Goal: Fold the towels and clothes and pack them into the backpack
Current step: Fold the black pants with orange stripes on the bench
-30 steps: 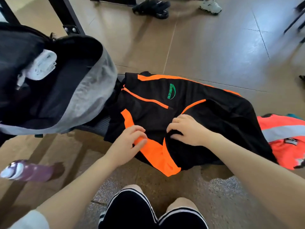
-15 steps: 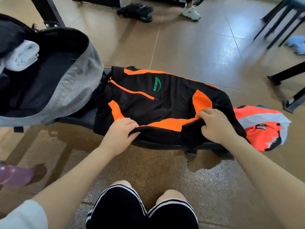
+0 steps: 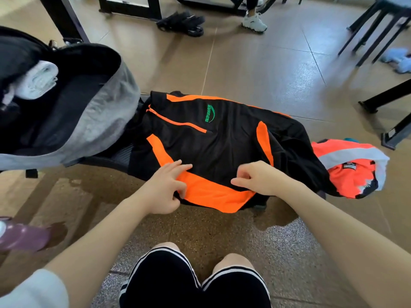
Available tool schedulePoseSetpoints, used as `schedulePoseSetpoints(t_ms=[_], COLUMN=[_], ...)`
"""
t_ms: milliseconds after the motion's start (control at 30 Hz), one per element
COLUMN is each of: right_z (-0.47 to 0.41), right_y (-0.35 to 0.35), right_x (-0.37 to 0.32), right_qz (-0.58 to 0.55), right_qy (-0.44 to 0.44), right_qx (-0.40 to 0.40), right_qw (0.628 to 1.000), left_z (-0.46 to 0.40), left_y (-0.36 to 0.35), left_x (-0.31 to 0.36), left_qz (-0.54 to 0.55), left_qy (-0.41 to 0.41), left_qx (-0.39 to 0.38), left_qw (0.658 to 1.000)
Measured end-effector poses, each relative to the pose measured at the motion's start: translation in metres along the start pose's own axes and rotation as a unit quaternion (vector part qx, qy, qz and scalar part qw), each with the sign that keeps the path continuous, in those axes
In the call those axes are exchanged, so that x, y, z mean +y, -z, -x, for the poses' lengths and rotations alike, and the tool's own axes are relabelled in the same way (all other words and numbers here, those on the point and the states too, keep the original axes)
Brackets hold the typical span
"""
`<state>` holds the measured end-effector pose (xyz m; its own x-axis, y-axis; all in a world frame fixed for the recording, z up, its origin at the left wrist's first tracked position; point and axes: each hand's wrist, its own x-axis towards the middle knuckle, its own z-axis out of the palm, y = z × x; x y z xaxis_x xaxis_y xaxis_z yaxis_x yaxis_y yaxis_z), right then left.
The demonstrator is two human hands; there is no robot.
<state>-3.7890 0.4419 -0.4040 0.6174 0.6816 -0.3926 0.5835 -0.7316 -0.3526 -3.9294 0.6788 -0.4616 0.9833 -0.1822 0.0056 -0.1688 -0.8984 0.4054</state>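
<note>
Both hands pinch black-orange jacket (image 3: 222, 138) hem, lower centre: left hand (image 3: 164, 187), right hand (image 3: 260, 178) | risk: slack cloth bunches, fold skews

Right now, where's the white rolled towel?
In the head view, far left: the white rolled towel sits inside the open backpack, near its top, left of the black and orange jacket.
</note>
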Motion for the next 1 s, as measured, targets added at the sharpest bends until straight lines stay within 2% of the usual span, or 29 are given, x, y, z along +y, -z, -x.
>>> schedulePoseSetpoints(t_ms=[67, 167, 267, 333, 400, 467, 533, 600, 667, 733, 800, 867, 933, 1000], right_z=[-0.005, -0.004, 0.003, 0.006, 0.007, 0.008, 0.001, -0.006, -0.012, -0.023, -0.040, -0.063, -0.078, -0.078], right_y=[-0.001, -0.013, -0.021, -0.024, -0.030, -0.033, -0.026, -0.009, 0.011, 0.029, 0.043, 0.049, 0.043, 0.034], right_x=[-0.008, -0.019, -0.022, -0.018, -0.013, -0.011, -0.007, -0.002, 0.002, 0.004, 0.002, 0.004, 0.006, 0.006], right_qz=[0.041, 0.112, 0.147, 0.210, 0.300, 0.313, 0.227, 0.100, -0.009, -0.066, -0.086, -0.076, -0.038, -0.004], right_qy=[-0.003, 0.017, 0.102, 0.158, 0.198, 0.203, 0.198, 0.144, 0.118, 0.092, 0.059, 0.009, -0.026, 0.015], right_qx=[0.014, 0.010, 0.011, 0.001, 0.043, 0.083, 0.099, 0.091, 0.130, 0.181, 0.223, 0.253, 0.231, 0.216], right_qw=[0.999, 0.994, 0.984, 0.965, 0.932, 0.924, 0.948, 0.980, 0.984, 0.977, 0.969, 0.964, 0.972, 0.976], left_z=[0.004, 0.006, 0.004, 0.004, 0.003, 0.002, 0.001, 0.001, -0.004, -0.011, -0.023, -0.033, -0.038, -0.036], left_y=[-0.001, -0.001, -0.002, -0.003, -0.004, -0.004, -0.002, 0.004, 0.016, 0.028, 0.037, 0.044, 0.045, 0.042], left_x=[-0.003, -0.010, -0.013, -0.014, -0.013, -0.014, -0.013, -0.011, -0.009, -0.009, -0.010, -0.014, -0.022, -0.032], left_qz=[-0.006, -0.017, -0.028, -0.022, -0.051, -0.047, -0.010, 0.050, 0.097, 0.078, 0.024, -0.004, -0.025, -0.053], left_qy=[-0.008, -0.014, -0.003, 0.001, -0.017, -0.028, -0.032, 0.010, 0.072, 0.101, 0.114, 0.174, 0.247, 0.258], left_qx=[-0.013, 0.017, 0.015, 0.020, 0.034, 0.060, 0.105, 0.135, 0.161, 0.190, 0.210, 0.189, 0.144, 0.135], left_qw=[1.000, 1.000, 0.999, 1.000, 0.998, 0.997, 0.994, 0.990, 0.980, 0.973, 0.971, 0.966, 0.958, 0.955])
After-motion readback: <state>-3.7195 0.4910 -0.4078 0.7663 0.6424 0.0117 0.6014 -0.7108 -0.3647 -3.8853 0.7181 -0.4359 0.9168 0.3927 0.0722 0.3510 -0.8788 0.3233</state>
